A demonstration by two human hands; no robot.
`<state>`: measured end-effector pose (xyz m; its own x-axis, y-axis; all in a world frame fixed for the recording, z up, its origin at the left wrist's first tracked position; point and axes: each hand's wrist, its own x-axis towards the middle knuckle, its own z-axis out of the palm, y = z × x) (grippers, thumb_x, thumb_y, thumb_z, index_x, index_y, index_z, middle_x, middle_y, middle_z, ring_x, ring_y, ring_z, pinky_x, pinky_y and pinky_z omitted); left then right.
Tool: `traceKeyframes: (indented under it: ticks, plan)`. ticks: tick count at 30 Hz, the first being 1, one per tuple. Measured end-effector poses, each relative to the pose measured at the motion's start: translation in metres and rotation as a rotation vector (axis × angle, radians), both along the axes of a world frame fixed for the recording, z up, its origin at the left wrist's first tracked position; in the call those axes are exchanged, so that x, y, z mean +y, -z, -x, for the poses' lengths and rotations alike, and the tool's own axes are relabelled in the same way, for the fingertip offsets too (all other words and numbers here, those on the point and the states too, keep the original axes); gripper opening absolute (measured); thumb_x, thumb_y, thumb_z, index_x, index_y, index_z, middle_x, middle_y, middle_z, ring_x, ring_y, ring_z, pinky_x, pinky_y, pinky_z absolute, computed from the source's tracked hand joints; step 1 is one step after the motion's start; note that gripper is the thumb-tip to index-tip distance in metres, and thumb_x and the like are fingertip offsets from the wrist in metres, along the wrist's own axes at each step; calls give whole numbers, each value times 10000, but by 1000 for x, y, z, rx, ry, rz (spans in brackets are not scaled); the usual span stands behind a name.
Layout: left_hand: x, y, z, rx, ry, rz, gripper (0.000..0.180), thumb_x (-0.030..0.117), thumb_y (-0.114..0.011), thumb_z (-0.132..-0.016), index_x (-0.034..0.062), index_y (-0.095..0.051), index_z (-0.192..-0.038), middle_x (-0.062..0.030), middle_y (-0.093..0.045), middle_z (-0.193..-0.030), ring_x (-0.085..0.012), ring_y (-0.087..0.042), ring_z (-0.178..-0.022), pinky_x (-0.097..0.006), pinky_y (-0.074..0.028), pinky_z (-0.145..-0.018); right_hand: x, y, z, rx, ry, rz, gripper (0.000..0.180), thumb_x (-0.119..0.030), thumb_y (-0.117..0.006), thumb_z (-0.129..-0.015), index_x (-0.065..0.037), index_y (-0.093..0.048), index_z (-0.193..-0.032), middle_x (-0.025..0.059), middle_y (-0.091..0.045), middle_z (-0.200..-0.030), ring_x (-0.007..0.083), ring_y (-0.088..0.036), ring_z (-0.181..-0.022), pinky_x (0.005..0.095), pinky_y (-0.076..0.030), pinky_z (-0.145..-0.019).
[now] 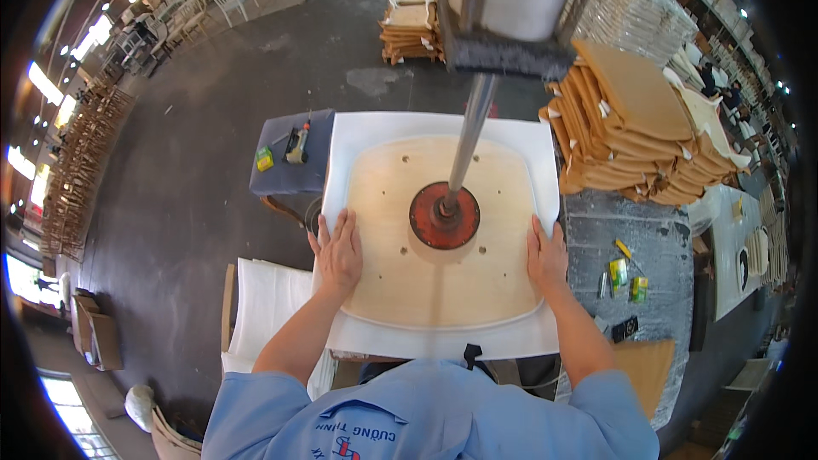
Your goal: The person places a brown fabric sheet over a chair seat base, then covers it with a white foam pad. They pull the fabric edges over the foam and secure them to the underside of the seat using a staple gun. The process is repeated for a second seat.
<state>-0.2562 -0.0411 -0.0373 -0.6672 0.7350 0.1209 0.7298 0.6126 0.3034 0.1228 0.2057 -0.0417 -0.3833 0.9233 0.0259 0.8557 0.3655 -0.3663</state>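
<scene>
Small green-and-yellow packets (625,277) at right on a grey, speckled surface (648,238), beside a yellow-handled tool (624,249) and a dark flat object (625,329); printing too small to make out. Another little green-yellow box (265,158) at left on a dark blue-grey stand (281,179), next to a hand tool (296,145) of unclear kind. Brown cardboard box (95,336) on the floor at far left, partly cut off by the dark rim. Plywood panel (443,234), pale and rounded at the corners, lying flat at centre on a white foam sheet (443,132) showing on all sides. Pressed onto the middle of the panel, a red round disc (444,215) under a grey metal rod (471,132) descending from a machine head (511,8), cut off by the top edge. More white foam (268,298) stacked low at left, partly hidden by the left forearm. Tall pile of tan upholstered seat pads (630,132) at right, just beside the foam sheet; a second pile (411,21) farther back. Underside of the panel and supporting surface hidden. Left hand (338,251) flat and spread, fingers extended, resting on the left edge of the panel, gripping nothing. Right hand (546,255) likewise flat and unclenched, palm down on the right edge, fingers pointing away from the body.
</scene>
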Motion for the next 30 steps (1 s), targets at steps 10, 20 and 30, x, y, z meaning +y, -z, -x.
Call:
traceKeyframes:
  ticks: [10,20,30]
  plan:
    - [-2,22,-6,119,28,100,500,335,-441,-1185,173,-541,-1647,-3,-510,-1722,-391,-229,-1695,-663,-69,-1357,-7,4,5,-171,-11,-66,495,-445,-549,-1135,-319,-599,-1610,264,-380,-1697,477,-532,-1426,640,-450,-1127]
    - [13,27,-4,299,182,192,451,218,-512,-1128,48,-587,-1539,-140,-482,-1717,-438,-256,-1673,-647,-123,-1364,-13,15,12,-178,-73,-294,425,-323,-663,-1063,-241,-696,-1479,215,-390,-1691,461,-441,-1512,677,-422,-1113]
    - [8,25,-46,-281,495,-12,641,242,-597,-1073,-17,-452,-1641,-256,-336,-1768,-472,-256,-1660,-596,-183,-1365,-18,27,43,316,-499,99,482,-210,-737,-978,-98,-688,-1444,216,-497,-1636,453,-433,-1550,660,-388,-1220]
